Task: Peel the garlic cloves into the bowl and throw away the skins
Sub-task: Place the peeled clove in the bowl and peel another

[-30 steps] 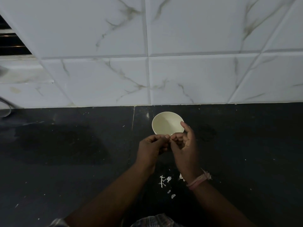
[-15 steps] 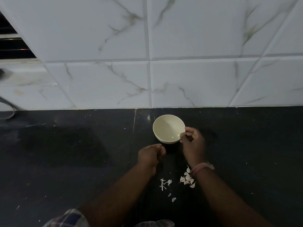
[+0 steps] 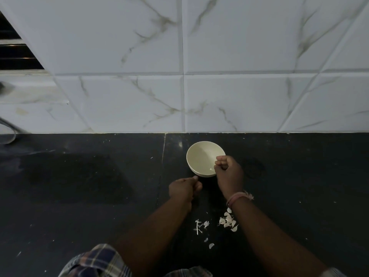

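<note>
Dark counter (image 3: 79,196) unchanged — right hand (image 3: 229,172) still over bowl (image 3: 199,156).

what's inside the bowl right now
The bowl looks mostly bare inside; one small pale piece, perhaps a peeled clove, lies near its front right wall. The right hand covers the rim there, so anything beneath it is hidden.

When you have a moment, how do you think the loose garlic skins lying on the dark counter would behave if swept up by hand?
The garlic skins look thin and curled, so probably very light and floppy. They lie scattered as small flakes, so they would likely scatter further or cling to fingers rather than gather neatly. The counter looks smooth, so they should slide easily.
</note>
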A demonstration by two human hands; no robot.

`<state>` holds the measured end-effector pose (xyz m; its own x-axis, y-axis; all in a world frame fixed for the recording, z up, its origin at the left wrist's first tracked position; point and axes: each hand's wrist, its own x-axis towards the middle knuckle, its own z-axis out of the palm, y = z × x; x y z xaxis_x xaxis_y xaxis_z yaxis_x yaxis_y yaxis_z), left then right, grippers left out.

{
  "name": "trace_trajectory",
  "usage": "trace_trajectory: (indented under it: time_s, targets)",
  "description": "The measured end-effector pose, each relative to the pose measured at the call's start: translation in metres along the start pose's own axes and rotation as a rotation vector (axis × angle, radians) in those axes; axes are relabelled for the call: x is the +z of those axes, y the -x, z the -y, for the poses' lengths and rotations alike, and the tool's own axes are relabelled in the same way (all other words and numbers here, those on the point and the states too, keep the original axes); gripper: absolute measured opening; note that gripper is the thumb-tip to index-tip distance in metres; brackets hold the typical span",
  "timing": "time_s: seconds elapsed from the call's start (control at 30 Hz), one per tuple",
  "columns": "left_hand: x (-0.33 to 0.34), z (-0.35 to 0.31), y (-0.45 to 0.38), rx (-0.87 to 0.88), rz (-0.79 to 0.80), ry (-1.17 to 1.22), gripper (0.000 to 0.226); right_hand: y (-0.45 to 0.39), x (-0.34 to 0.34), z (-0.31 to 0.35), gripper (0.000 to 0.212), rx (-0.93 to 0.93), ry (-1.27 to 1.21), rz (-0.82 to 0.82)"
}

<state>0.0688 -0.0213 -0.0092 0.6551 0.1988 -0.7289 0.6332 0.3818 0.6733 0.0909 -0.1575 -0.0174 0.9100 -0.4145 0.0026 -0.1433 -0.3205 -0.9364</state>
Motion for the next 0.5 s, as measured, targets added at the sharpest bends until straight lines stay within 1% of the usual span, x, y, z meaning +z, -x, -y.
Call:
trace_trajectory:
  time_s: [0.07,0.1,0.13,0.2,0.27,0.3,0.33,0.4,0.43,0.47,0.5]
  targets:
    - [-0.001,0.0,0.001,-0.032,0.053,-0.005,0.022,0.002,-0.001,0.0,0.026,-0.003,-0.011,0.003]
    - [0.0,-0.001,0.002,-0.033,0.077,-0.014,0.028,0.004,-0.002,0.0,0.024,0.003,-0.018,0.008]
    - [0.0,0.0,0.001,-0.029,0.088,-0.014,0.03,0.006,-0.004,0.0,0.023,0.017,-0.025,0.013]
    - [0.002,0.003,0.004,-0.057,0.05,0.011,0.027,0.013,-0.006,-0.001,0.02,0.02,-0.014,0.001]
    - [0.005,0.011,0.005,-0.12,0.05,0.027,0.022,0.025,-0.006,-0.006,0.018,-0.025,0.035,-0.012]
    - [0.006,0.015,0.007,-0.166,0.095,0.041,0.021,0.034,-0.004,-0.012,0.017,-0.05,0.056,0.013]
    - [0.008,0.017,0.011,-0.217,0.153,0.048,0.027,0.047,-0.001,-0.02,0.016,-0.074,0.082,0.068]
    - [0.01,0.021,0.012,-0.299,0.255,0.051,0.049,0.08,0.005,-0.036,0.018,-0.144,0.158,0.226]
    - [0.01,0.022,0.013,-0.319,0.262,0.056,0.055,0.096,0.008,-0.045,0.025,-0.212,0.213,0.277]
    - [0.008,0.024,0.013,-0.326,0.247,0.052,0.055,0.107,0.01,-0.053,0.033,-0.276,0.295,0.297]
    - [0.006,0.025,0.014,-0.313,0.217,0.056,0.049,0.115,0.012,-0.06,0.038,-0.337,0.374,0.293]
